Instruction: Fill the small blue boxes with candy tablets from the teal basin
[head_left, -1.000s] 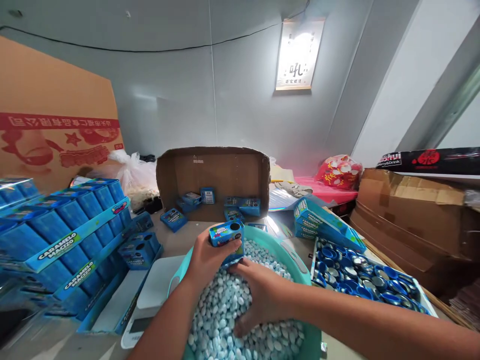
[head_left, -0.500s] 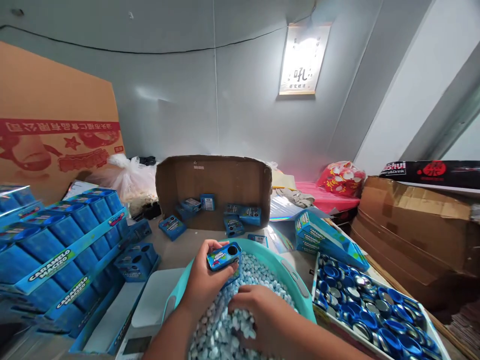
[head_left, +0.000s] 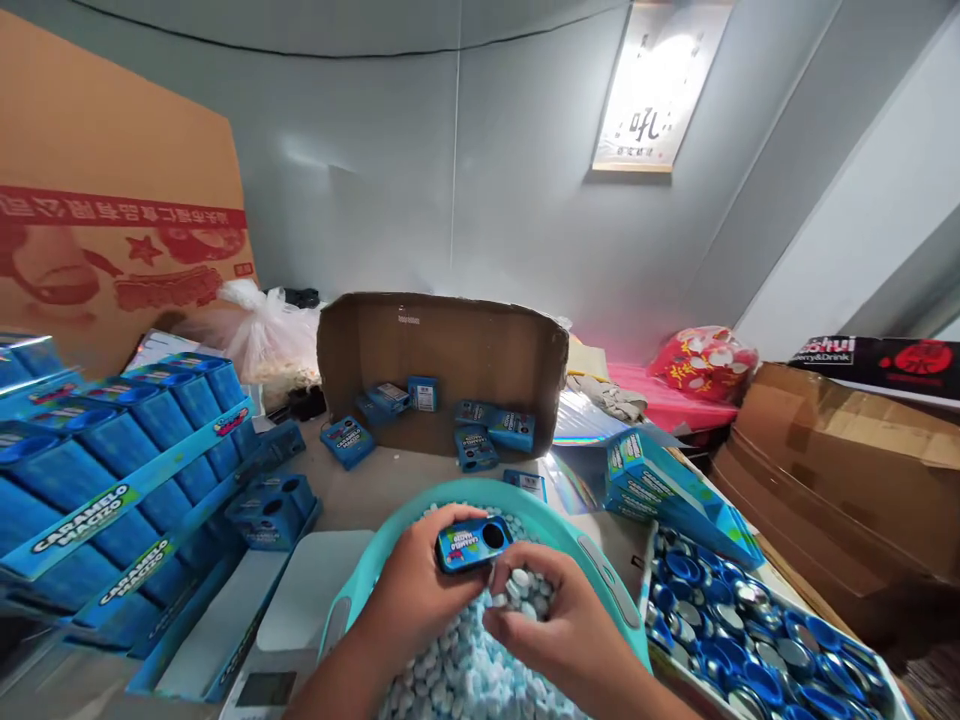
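Blue container point(head_left: 469, 545) marked "CARAMELO MACIZO", held upright over the teal basin point(head_left: 450, 491).
The left hand point(head_left: 420, 570) has its fingers wrapped around it; the right hand point(head_left: 562, 615), half-curled beside it, cups white tablets point(head_left: 529, 600). Left of the basin, display trays point(head_left: 82, 520) repeat "CARAMELO MACIZO"; far right beyond it, a black carton point(head_left: 862, 354) shows "erry&Drink".

Your blue tin point(head_left: 461, 546) was held over teal basin point(head_left: 480, 492), printed top tilted toward you, round dark opening point(head_left: 494, 534) at one end. Your handful of candies point(head_left: 525, 590), pale, rounded, was over basin too. Loose candies point(head_left: 457, 672) lay heaped inside basin.
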